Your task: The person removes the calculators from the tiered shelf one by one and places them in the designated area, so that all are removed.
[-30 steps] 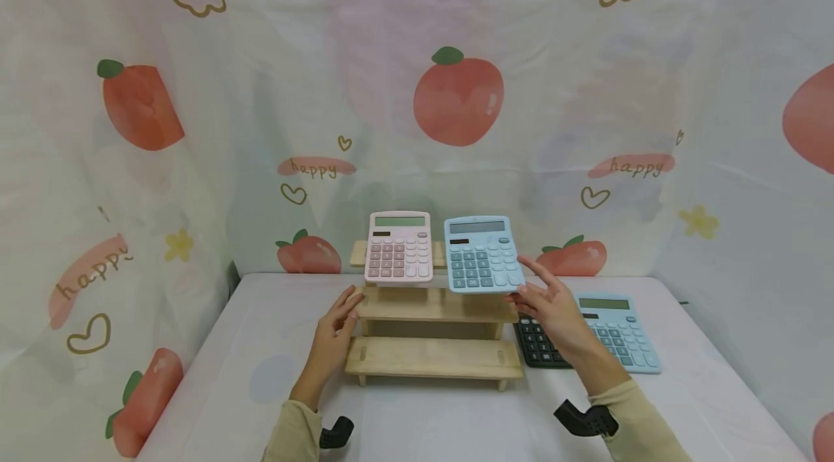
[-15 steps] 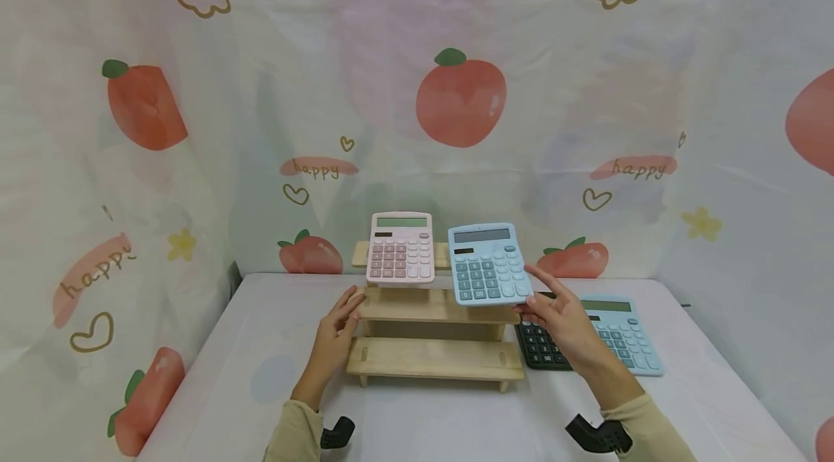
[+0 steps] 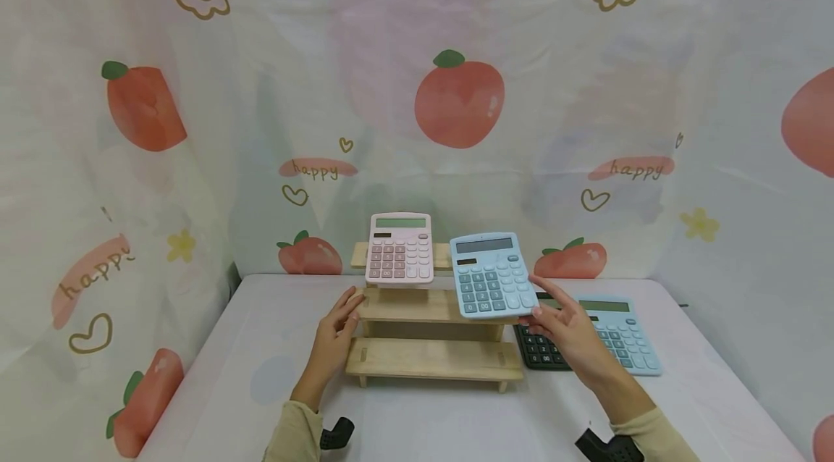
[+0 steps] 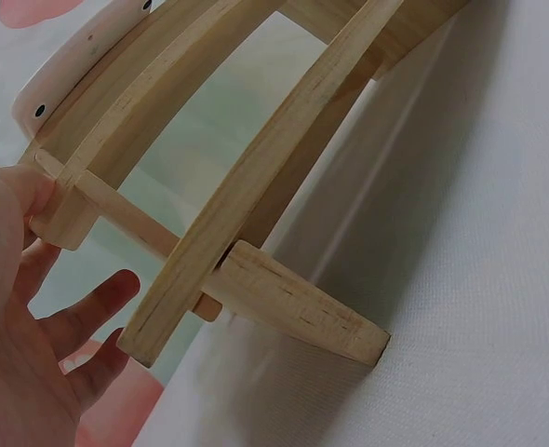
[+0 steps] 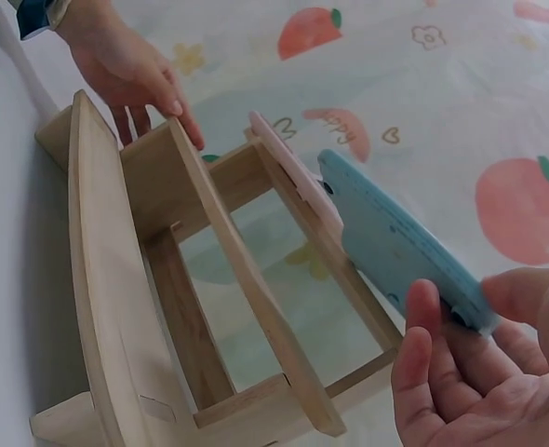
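Note:
In the head view, a light blue calculator (image 3: 493, 276) hangs tilted in front of the wooden tiered stand (image 3: 434, 359). My right hand (image 3: 573, 342) pinches its lower right corner; from the right wrist view its blue back (image 5: 400, 237) shows, thumb on one side and fingers on the other. A pink calculator (image 3: 399, 248) leans upright on the stand's upper left. At the left end of the middle tier, my left hand (image 3: 330, 339) grips the wood. Up close, the left wrist view shows that hand (image 4: 23, 317) with thumb and a finger around the plank's end, other fingers loose.
Right of the stand, a black calculator (image 3: 541, 346) lies on the white-covered table (image 3: 215, 404), partly hidden by my right hand. Beside it lies another blue calculator (image 3: 628, 342). A fruit-printed cloth (image 3: 521, 6) hangs behind and at both sides.
The held blue calculator has moved down and slightly right, away from the pink one, with my right hand. My left hand stays at the stand's end.

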Available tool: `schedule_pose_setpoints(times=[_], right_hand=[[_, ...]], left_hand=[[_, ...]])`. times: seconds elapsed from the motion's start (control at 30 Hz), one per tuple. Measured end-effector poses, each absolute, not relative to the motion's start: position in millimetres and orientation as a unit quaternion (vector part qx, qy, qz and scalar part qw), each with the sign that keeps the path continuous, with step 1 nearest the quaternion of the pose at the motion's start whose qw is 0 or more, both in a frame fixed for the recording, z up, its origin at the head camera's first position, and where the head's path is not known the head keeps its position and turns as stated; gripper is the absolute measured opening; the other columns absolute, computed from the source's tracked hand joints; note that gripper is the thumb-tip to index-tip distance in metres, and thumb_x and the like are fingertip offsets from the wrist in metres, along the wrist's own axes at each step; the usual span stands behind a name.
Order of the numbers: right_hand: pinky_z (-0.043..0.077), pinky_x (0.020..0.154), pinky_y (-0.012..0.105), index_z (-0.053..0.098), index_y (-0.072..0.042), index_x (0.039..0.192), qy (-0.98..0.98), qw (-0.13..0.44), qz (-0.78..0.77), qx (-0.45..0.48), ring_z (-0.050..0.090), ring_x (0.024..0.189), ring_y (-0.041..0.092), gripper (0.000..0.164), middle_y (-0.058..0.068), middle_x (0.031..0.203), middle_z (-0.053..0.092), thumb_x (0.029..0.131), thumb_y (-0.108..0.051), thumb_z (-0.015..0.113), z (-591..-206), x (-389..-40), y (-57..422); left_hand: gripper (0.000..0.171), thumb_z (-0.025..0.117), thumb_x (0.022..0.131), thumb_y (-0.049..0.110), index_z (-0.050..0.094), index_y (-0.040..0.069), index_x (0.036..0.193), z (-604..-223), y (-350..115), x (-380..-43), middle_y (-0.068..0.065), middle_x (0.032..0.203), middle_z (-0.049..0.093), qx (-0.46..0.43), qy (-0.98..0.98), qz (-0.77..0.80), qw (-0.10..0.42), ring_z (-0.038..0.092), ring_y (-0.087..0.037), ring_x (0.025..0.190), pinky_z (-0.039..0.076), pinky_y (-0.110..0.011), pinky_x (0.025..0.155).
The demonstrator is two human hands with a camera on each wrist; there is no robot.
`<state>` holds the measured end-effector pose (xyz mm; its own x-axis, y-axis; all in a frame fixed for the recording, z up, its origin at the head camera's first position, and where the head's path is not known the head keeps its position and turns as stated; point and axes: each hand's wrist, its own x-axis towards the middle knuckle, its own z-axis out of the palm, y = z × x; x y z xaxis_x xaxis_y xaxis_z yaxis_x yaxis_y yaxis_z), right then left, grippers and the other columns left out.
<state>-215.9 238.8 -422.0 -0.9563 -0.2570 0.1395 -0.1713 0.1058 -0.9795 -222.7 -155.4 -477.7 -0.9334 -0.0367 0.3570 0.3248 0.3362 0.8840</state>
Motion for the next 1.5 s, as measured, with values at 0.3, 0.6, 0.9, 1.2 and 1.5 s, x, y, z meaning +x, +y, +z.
schedule_pose_setpoints(times=[0.3, 0.6, 0.9, 1.2, 1.5], right_hand=[[0.055, 0.084, 0.017, 0.020, -0.007, 0.160, 0.727, 0.034, -0.668, -0.156, 0.069, 0.095, 0.004, 0.063, -0.013, 0.111, 0.073, 0.106, -0.015, 0.052, -426, -206, 246], [0.054, 0.085, 0.016, 0.018, -0.004, 0.160, 0.715, 0.041, -0.679, -0.161, 0.069, 0.095, 0.004, 0.061, -0.014, 0.114, 0.072, 0.107, -0.010, 0.048, -428, -192, 254], [0.054, 0.086, 0.016, 0.016, -0.006, 0.161, 0.736, 0.038, -0.661, -0.139, 0.069, 0.095, 0.006, 0.064, -0.015, 0.113, 0.072, 0.107, -0.012, 0.050, -423, -179, 261], [0.054, 0.086, 0.018, 0.019, -0.009, 0.161, 0.724, 0.043, -0.673, -0.148, 0.070, 0.095, 0.007, 0.061, -0.013, 0.114, 0.073, 0.107, -0.009, 0.047, -425, -172, 272], [0.055, 0.084, 0.019, 0.027, -0.018, 0.158, 0.721, 0.047, -0.676, -0.143, 0.070, 0.095, 0.009, 0.055, -0.011, 0.116, 0.072, 0.107, -0.006, 0.045, -434, -164, 285]], left_hand=[[0.035, 0.051, 0.104, 0.006, 0.060, -0.002, 0.138, -486, -157, -228, -0.017, 0.158, 0.044, -0.083, -0.800, -0.574, 0.153, 0.040, -0.036, 0.148, 0.049, -0.032, 0.099], [0.036, 0.052, 0.106, 0.015, 0.061, 0.006, 0.140, -511, -165, -242, -0.011, 0.160, 0.043, -0.098, -0.802, -0.568, 0.160, 0.041, -0.032, 0.148, 0.050, -0.028, 0.098], [0.036, 0.051, 0.106, 0.014, 0.060, 0.005, 0.140, -506, -165, -240, -0.013, 0.160, 0.043, -0.104, -0.797, -0.573, 0.160, 0.041, -0.033, 0.148, 0.050, -0.025, 0.097], [0.036, 0.052, 0.106, 0.016, 0.061, 0.007, 0.140, -509, -166, -244, -0.011, 0.160, 0.043, -0.104, -0.796, -0.573, 0.163, 0.042, -0.032, 0.148, 0.050, -0.025, 0.098], [0.036, 0.052, 0.106, 0.017, 0.061, 0.007, 0.141, -511, -167, -244, -0.012, 0.161, 0.041, -0.108, -0.791, -0.581, 0.156, 0.040, -0.032, 0.148, 0.049, -0.020, 0.098]])
